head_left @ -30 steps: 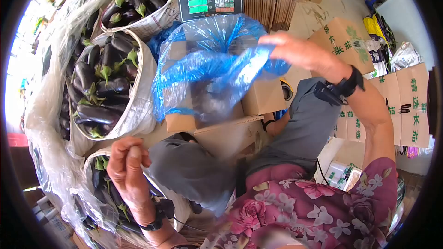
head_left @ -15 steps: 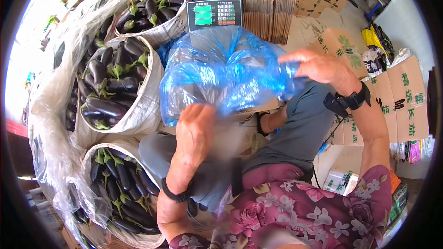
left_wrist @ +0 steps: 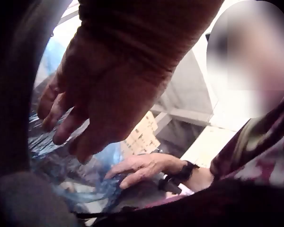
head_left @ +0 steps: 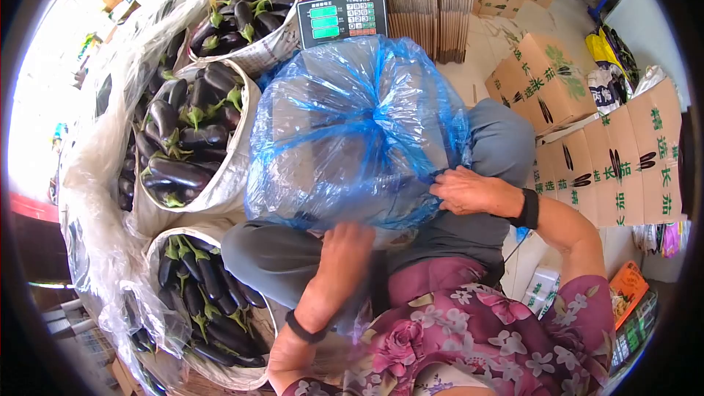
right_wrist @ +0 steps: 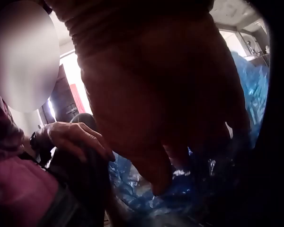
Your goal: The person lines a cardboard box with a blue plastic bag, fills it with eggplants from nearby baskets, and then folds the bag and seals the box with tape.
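Note:
A translucent blue plastic bag (head_left: 345, 139) lies spread and puffed up, covering the open carton seen earlier. At the bag's right front edge, my right hand (head_left: 473, 191) pinches bunched blue plastic between thumb and fingers. My left hand (head_left: 345, 253), blurred in the head view, is at the bag's front edge, over my lap. Its fingers (left_wrist: 66, 127) hang loosely bent over the plastic in the left wrist view, with nothing gripped. Dark shapes show faintly through the bag. The right wrist view is dim, with the thumb (right_wrist: 158, 182) against the blue plastic.
A scale display (head_left: 342, 20) with green screens stands behind the bag. White sacks of eggplants (head_left: 194, 128) line the left side, partly under clear sheeting (head_left: 92, 242). Flattened cartons (head_left: 422, 4) are stacked at the back; printed cartons (head_left: 543, 81) stand to the right.
The bag has been spread from a loose bunch over the carton. My right hand has come down and toward me with its edge; my left hand has moved right, to the bag's front.

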`<state>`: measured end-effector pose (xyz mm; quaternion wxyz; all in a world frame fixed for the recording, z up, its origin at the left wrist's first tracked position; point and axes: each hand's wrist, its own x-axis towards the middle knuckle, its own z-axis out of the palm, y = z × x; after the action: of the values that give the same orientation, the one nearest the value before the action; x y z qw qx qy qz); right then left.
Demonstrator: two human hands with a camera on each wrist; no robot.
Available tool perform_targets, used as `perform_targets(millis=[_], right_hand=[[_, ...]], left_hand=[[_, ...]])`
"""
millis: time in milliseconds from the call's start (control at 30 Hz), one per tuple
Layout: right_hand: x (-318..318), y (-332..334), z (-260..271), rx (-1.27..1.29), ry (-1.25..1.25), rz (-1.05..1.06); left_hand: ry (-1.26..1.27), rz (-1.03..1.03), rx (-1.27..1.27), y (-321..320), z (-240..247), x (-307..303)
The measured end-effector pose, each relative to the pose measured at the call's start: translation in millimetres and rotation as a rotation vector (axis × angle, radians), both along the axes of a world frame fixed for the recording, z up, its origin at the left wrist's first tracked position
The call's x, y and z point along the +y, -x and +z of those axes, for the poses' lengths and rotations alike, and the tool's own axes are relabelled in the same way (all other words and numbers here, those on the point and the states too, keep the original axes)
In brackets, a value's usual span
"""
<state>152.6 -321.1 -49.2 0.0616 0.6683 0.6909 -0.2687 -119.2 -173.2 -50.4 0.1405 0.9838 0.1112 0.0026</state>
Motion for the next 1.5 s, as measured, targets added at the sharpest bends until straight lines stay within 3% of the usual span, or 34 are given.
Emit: perform_targets(millis=[33, 100, 167, 233, 367, 433, 533, 633, 700, 833, 900, 967, 1067, 1233, 1300, 1333, 1400, 1433, 1500], right_hand=[[-2.4, -4.2, 11.0, 0.003, 0.004, -0.002], [-8.7, -17.9, 28.6, 0.070, -0.221, 0.017], [-6.1, -31.3, 61.5, 0.081, -0.195, -0.039], [3.2, -39.0, 84.0, 0.097, -0.174, -0.097], [44.3, -35.2, 92.4, 0.180, -0.348, -0.193], [76.2, -28.0, 76.2, 0.384, -0.601, -0.095], [151.3, -20.1, 70.1, 0.237, -0.081, -0.148], [203.7, -29.8, -5.4, -0.031, 0.162, -0.180], [216.5, -33.0, -41.8, -0.030, 0.220, -0.177], [232.0, -22.1, -78.2, 0.056, 0.413, -0.144], [236.3, -8.5, -92.2, 0.104, 0.476, -0.092], [236.0, 1.9, -112.8, 0.160, 0.509, 0.056], [227.3, 6.5, -99.5, 0.289, 0.454, 0.070], [190.3, -12.6, -103.0, 0.261, 0.171, 0.074], [184.3, -24.1, -98.7, 0.254, -0.356, 0.141], [189.4, -23.4, -85.1, 0.249, -0.476, 0.127], [208.6, -21.4, -55.9, 0.171, -0.424, 0.023], [214.5, -20.1, -42.0, 0.097, -0.372, -0.074], [214.1, -20.8, -19.4, 0.244, -0.479, -0.109]], left_hand=[[0.004, -0.002, 0.003, 0.3, 18.9, 0.9], [0.390, 0.007, -0.164, 5.9, 53.5, 12.6], [0.491, 0.056, -0.203, 15.8, 87.8, 40.8], [0.511, 0.250, -0.205, 28.5, 108.8, 74.0], [0.773, 0.570, -0.241, 33.8, 107.2, 150.0], [0.721, 0.566, -0.190, 30.8, 83.1, 183.3], [0.819, 0.573, -0.147, 17.7, 41.6, 211.6], [0.981, 0.602, -0.124, -3.1, 8.3, 221.4], [1.001, 0.604, 0.009, -16.0, -13.3, 223.8], [1.163, 0.522, -0.054, -28.6, -60.8, 225.7], [1.488, 0.426, -0.100, -27.2, -67.7, 223.0], [1.545, 0.425, -0.096, -20.8, -71.4, 219.0], [1.684, 0.498, -0.073, -0.5, -75.7, 204.6], [1.599, 0.529, -0.032, 9.2, -56.6, 190.0], [1.200, 0.625, 0.173, 12.9, -41.7, 198.5], [1.200, 0.623, 0.177, 16.0, -37.5, 202.0], [0.400, 0.744, -0.173, 20.3, -29.5, 210.9], [0.146, 0.666, -0.344, 14.4, -16.9, 216.8], [0.397, 0.672, -0.404, -7.1, 24.6, 216.3]])
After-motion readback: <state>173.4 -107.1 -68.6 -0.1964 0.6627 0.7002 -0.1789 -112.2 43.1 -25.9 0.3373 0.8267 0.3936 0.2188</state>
